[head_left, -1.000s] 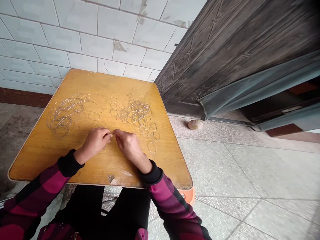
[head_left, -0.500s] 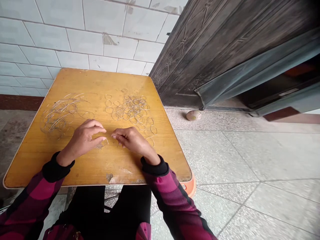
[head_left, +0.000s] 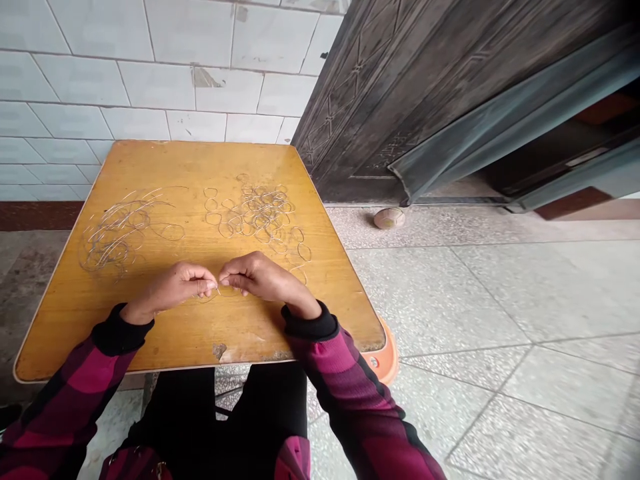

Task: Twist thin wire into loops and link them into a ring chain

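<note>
Over the near middle of the wooden table [head_left: 165, 340], my left hand [head_left: 173, 288] pinches a thin piece of wire [head_left: 219, 290]. A short end of it pokes out past the fingertips, and part of it curves below them. My right hand [head_left: 265, 277] is closed with fingertips pressed together, almost touching the left ones; whatever it grips is hidden. A heap of small wire rings [head_left: 265, 207] lies beyond my right hand. Beyond my left hand is a tangle of longer, curved wires [head_left: 117, 230].
A white tiled wall [head_left: 145, 83] stands behind the table, with a dark carved wooden door [head_left: 350, 133] and a grey-green curtain [head_left: 450, 160] to the right. A roundish object [head_left: 389, 218] sits on the floor by the door. Part of an orange stool [head_left: 387, 363] shows under the table's right corner.
My left thumb and fingers, apart before, have closed on the wire. Both hands' fingertips are nearer each other. The view has shifted slightly.
</note>
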A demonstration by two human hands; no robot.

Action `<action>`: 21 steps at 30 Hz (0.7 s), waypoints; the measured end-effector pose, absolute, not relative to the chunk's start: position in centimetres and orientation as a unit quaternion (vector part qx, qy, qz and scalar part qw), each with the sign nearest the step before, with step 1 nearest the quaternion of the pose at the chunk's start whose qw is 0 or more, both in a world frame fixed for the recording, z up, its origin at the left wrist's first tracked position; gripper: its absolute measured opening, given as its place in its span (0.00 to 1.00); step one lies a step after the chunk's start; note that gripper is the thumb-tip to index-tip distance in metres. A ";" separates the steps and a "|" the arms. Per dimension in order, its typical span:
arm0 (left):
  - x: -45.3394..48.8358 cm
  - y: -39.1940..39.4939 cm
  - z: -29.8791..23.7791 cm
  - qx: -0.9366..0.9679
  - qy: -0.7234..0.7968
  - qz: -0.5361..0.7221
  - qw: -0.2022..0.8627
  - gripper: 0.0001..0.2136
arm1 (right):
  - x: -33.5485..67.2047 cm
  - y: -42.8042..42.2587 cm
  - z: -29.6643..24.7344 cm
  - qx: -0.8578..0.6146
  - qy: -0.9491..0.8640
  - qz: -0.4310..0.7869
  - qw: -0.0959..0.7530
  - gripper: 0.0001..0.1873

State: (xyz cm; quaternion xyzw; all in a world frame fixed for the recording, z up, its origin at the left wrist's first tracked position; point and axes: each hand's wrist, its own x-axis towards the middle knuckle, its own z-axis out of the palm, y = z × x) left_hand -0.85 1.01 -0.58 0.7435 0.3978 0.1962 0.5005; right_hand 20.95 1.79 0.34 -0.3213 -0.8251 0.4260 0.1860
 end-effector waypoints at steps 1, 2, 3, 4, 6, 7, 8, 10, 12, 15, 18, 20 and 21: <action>-0.7 1.0 -0.6 0.738 0.397 0.193 0.511 0.10 | 21.0 1.8 0.4 -0.317 -0.837 0.409 0.180 0.10; -0.6 0.9 -0.7 0.733 0.397 0.189 0.519 0.10 | 21.0 1.8 0.6 -0.315 -0.847 0.391 0.175 0.10; -0.5 0.8 -0.7 0.731 0.397 0.182 0.525 0.10 | 21.0 1.9 0.7 -0.313 -0.856 0.375 0.168 0.09; -0.4 0.8 -0.7 0.730 0.398 0.174 0.528 0.09 | 21.0 1.9 0.8 -0.313 -0.864 0.361 0.158 0.09; -0.2 0.6 -0.8 0.732 0.401 0.155 0.528 0.09 | 20.9 2.0 1.0 -0.316 -0.874 0.344 0.137 0.09; -0.1 0.6 -0.8 0.733 0.404 0.146 0.527 0.08 | 20.8 2.0 1.1 -0.319 -0.875 0.340 0.127 0.09; -0.1 0.6 -0.8 0.733 0.408 0.140 0.526 0.08 | 20.7 2.0 1.1 -0.322 -0.876 0.339 0.120 0.09; 0.1 0.5 -0.9 0.734 0.416 0.139 0.519 0.09 | 20.6 2.0 1.0 -0.326 -0.871 0.349 0.118 0.09; 0.2 0.5 -1.1 0.726 0.426 0.159 0.516 0.09 | 20.7 2.0 0.7 -0.335 -0.850 0.378 0.146 0.07; 0.3 0.5 -1.4 0.686 0.456 0.221 0.522 0.09 | 20.8 2.1 0.2 -0.362 -0.788 0.439 0.234 0.04; 0.4 0.5 -1.5 0.656 0.471 0.248 0.535 0.08 | 20.8 2.1 -0.3 -0.378 -0.751 0.457 0.291 0.06; 0.6 0.4 -1.5 0.656 0.472 0.240 0.539 0.09 | 20.5 2.1 -0.5 -0.382 -0.752 0.444 0.302 0.07; 0.7 0.3 -1.5 0.658 0.473 0.236 0.537 0.09 | 20.4 2.2 -0.6 -0.382 -0.754 0.439 0.304 0.07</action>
